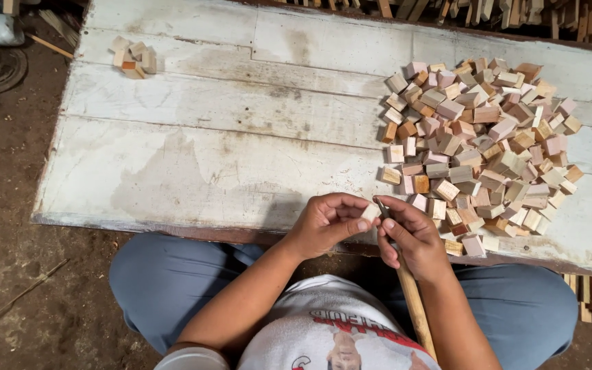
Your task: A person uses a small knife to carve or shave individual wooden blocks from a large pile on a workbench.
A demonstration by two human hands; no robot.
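A person sits at the near edge of a worn, white-painted plank table [241, 137], knees under it, and both hands meet just above that edge. The left hand [323, 223] pinches a small pale wooden block [370, 212] between thumb and forefinger, the fingers closed snugly on it. The right hand [411, 236] is wrapped around a long wooden-handled tool [412, 301], its fingers closed on the upper part of the shaft; the handle runs down and toward the person's lap, over the blue trousers. The tool's dark tip [380, 204] sits right beside the block, touching or all but touching it; which of the two cannot be told from this view.

Just beyond the right hand, on the right half of the table, lies a broad heap of small wooden blocks [481, 144] in pale, pinkish and tan tones, tumbled loosely and reaching almost to the table's near edge. Well apart from it, at the far left corner, sits a small cluster of a few blocks [133, 58]. The floor [8, 205] to the left is bare dirt, and strips of scrap wood [515, 10] lie past the table's far edge.
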